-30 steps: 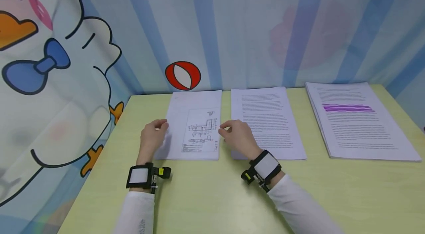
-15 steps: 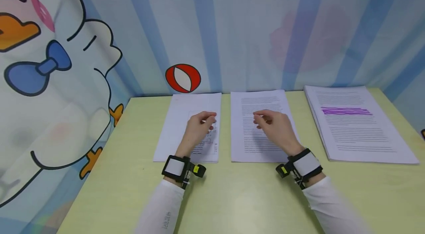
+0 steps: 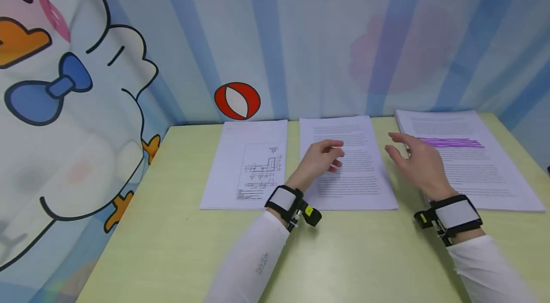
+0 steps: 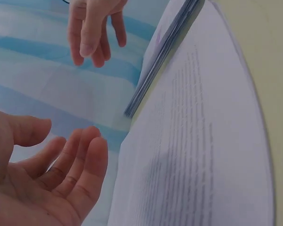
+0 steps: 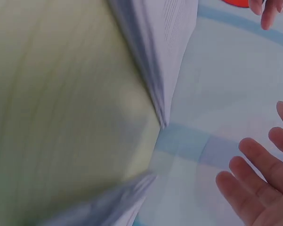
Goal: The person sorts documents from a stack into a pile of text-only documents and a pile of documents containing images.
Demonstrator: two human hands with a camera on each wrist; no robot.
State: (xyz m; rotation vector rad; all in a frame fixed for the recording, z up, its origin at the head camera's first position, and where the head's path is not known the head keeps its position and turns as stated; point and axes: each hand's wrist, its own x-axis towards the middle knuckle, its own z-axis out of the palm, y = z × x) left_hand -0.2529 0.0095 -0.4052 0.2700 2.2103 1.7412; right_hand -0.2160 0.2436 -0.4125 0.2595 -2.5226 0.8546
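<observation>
My left hand point(image 3: 320, 160) hovers over the middle stack of printed paper point(image 3: 352, 183), fingers loosely bent and holding nothing. In the left wrist view its fingers point(image 4: 92, 165) are spread apart from the thumb above the text. My right hand point(image 3: 418, 162) hangs at the left side of the right-hand paper stack point(image 3: 472, 179), overlapping that stack's edge in the head view; its fingers point(image 5: 259, 183) are relaxed with nothing between them. Purple marker lines point(image 3: 455, 142) cross the right stack's top sheet. On the left lies a stack topped by a technical drawing point(image 3: 262, 169).
The three stacks lie side by side along the back of the pale yellow-green table point(image 3: 172, 255). Behind them hangs a blue striped curtain point(image 3: 326, 55) with a cartoon duck point(image 3: 77, 150) and a red ball point(image 3: 237, 100) printed on it. Both wrists wear camera straps.
Both hands have moved right: the left from the drawing stack to over the middle stack, the right from the middle stack's left edge to the right stack. The papers stay in place.
</observation>
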